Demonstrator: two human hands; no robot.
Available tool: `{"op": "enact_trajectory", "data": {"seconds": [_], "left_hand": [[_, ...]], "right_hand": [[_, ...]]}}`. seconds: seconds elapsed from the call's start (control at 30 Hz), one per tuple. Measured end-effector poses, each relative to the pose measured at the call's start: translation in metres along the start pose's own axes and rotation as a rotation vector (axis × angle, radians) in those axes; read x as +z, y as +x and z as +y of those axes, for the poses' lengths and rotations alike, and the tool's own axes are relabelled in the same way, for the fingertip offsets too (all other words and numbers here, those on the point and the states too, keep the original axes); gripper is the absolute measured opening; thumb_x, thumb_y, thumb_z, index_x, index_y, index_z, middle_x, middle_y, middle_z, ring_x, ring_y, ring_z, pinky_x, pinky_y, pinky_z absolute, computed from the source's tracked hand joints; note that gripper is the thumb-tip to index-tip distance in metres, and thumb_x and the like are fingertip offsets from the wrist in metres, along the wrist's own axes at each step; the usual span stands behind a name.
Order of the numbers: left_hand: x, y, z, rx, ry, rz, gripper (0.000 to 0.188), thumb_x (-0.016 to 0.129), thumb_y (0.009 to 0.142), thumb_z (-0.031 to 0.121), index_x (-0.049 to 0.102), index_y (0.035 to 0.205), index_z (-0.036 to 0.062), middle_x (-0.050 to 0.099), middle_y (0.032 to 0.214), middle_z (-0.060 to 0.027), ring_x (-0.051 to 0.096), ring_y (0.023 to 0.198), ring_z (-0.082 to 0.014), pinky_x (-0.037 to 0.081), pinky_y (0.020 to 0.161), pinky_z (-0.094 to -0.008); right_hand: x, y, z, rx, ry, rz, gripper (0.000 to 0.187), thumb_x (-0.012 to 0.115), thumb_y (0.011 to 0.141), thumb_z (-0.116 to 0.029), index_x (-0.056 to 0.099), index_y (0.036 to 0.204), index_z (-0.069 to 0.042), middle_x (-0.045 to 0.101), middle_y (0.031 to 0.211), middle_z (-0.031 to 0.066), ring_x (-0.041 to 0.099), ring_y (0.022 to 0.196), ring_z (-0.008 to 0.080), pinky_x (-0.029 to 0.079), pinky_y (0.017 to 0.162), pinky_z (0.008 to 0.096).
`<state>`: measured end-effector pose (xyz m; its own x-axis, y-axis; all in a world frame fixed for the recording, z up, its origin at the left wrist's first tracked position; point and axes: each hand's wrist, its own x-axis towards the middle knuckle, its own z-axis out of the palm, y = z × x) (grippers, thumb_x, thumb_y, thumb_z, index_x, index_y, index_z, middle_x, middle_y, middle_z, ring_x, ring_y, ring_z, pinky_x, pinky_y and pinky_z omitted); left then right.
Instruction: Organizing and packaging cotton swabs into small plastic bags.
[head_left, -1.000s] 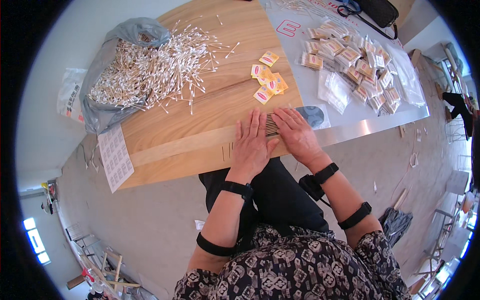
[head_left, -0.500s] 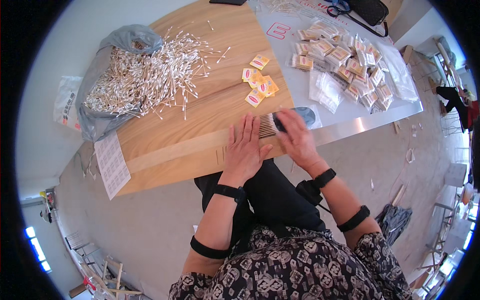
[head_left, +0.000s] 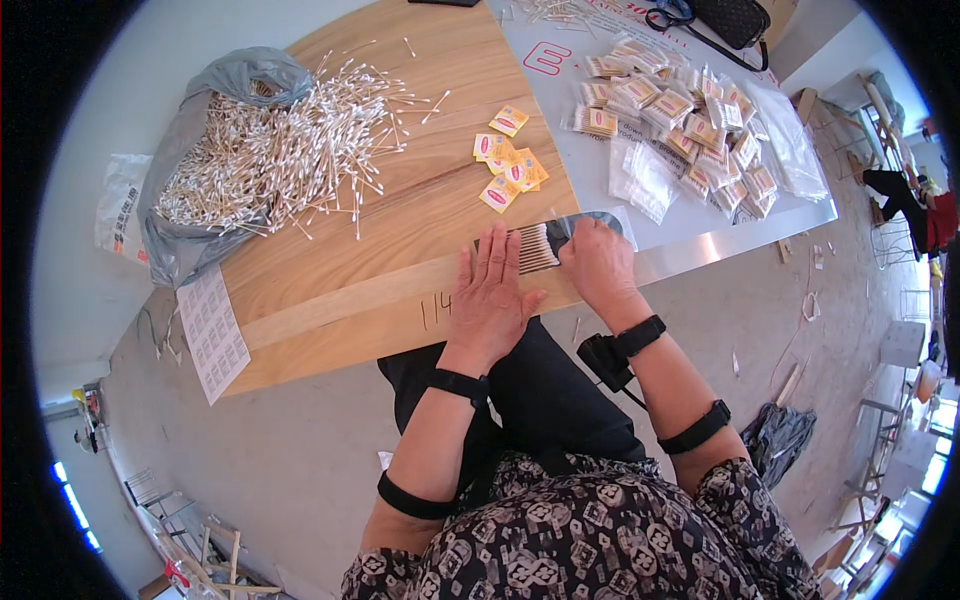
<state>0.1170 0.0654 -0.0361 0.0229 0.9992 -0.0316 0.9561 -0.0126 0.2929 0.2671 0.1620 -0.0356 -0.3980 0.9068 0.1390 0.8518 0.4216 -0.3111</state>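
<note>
A row of cotton swabs (head_left: 537, 247) lies side by side on a dark flat sheet (head_left: 572, 220) near the table's front edge. My left hand (head_left: 487, 290) rests flat over the left part of the row, fingers stretched out and covering some swabs. At the right end of the row, my right hand (head_left: 603, 265) is closed with its fingers curled, touching the dark sheet; whatever is in it is hidden. Beyond my hands lie several small yellow cards (head_left: 512, 168). A big heap of loose cotton swabs (head_left: 290, 150) spills out of a grey plastic bag (head_left: 165, 215) at the far left.
Filled small packs of swabs (head_left: 690, 115) are piled at the back right, beside clear plastic bags (head_left: 645, 180). A black bag (head_left: 735, 22) lies behind them. A printed sheet (head_left: 213, 330) hangs over the left edge. Another person (head_left: 900, 205) sits far off at the right.
My right hand has gone from loosely bent fingers over the swab ends to a closed fist, a little to the right. My left hand stays flat on the row.
</note>
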Motion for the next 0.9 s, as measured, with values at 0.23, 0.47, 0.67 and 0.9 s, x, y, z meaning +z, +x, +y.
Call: {"op": "enact_trajectory", "data": {"seconds": [0.23, 0.47, 0.67, 0.9], "left_hand": [[0.007, 0.01, 0.017, 0.046, -0.016, 0.018, 0.079, 0.055, 0.091, 0.038, 0.018, 0.15, 0.0015, 0.016, 0.157, -0.0181, 0.013, 0.147, -0.029, 0.01, 0.119, -0.0454], [0.02, 0.025, 0.038, 0.066, -0.019, 0.097, 0.077, 0.055, 0.091, 0.038, 0.021, 0.149, 0.0, 0.018, 0.157, -0.0175, 0.014, 0.147, -0.0276, 0.009, 0.119, -0.0445], [0.015, 0.026, 0.036, -0.047, -0.121, 0.126, 0.083, 0.056, 0.091, 0.043, 0.019, 0.148, -0.0041, 0.017, 0.155, -0.0233, 0.015, 0.146, -0.0335, 0.011, 0.117, -0.0498], [0.014, 0.02, 0.036, -0.108, 0.012, 0.116, 0.085, 0.054, 0.091, 0.047, 0.018, 0.147, -0.0071, 0.014, 0.155, -0.0258, 0.016, 0.144, -0.0373, 0.012, 0.116, -0.0541]], "right_hand": [[-0.001, 0.0, 0.005, 0.108, 0.22, 0.026, 0.015, 0.059, 0.079, -0.017, 0.059, 0.076, -0.003, 0.065, 0.076, 0.0177, 0.065, 0.071, 0.0357, 0.052, 0.064, 0.046], [-0.001, -0.002, 0.006, 0.046, 0.219, 0.057, 0.013, 0.06, 0.079, -0.015, 0.057, 0.075, -0.003, 0.064, 0.077, 0.0154, 0.063, 0.069, 0.0358, 0.051, 0.062, 0.0459], [0.013, -0.008, 0.049, 0.355, 0.492, 0.799, 0.017, 0.066, 0.084, -0.019, 0.06, 0.08, -0.003, 0.059, 0.074, 0.0053, 0.053, 0.061, 0.0266, 0.048, 0.063, 0.0381], [0.032, -0.016, 0.043, 0.878, 1.777, 0.141, 0.018, 0.07, 0.089, -0.028, 0.067, 0.084, -0.011, 0.059, 0.072, -0.0053, 0.046, 0.06, 0.0038, 0.037, 0.053, 0.0202]]}}
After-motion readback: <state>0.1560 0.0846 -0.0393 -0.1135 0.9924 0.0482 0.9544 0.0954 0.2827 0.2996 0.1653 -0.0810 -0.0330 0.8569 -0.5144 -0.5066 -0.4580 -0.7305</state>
